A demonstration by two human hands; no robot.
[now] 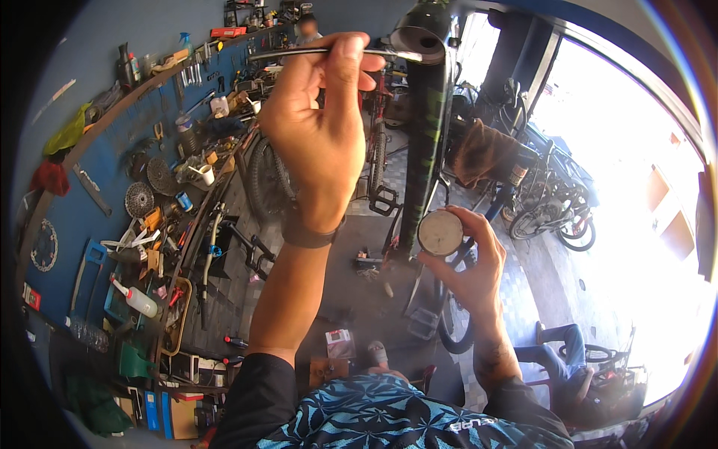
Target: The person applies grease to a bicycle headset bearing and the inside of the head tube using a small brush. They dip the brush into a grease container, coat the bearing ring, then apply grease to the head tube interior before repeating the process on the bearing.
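Observation:
My left hand [318, 123] is raised, its thumb and fingers pinching a thin brush [396, 55] with a dark handle and a pale, shiny end. The brush lies nearly level, its tip at the lower rim of the open head tube [413, 39] of a bicycle frame; whether it touches is hard to tell. From there the dark green patterned frame tube [423, 142] runs downward between my hands. Lower on the right, my right hand [482, 262] grips a small round tin [440, 233] by its edge, its pale round face toward me.
On the left, a long workbench [196, 217] is crowded with tools and parts, including a white squeeze bottle [136, 299]. Several bicycles stand around, and a brown cloth [482, 153] hangs right of the frame. A seated person [572, 367] is at lower right; another person [307, 28] stands far back.

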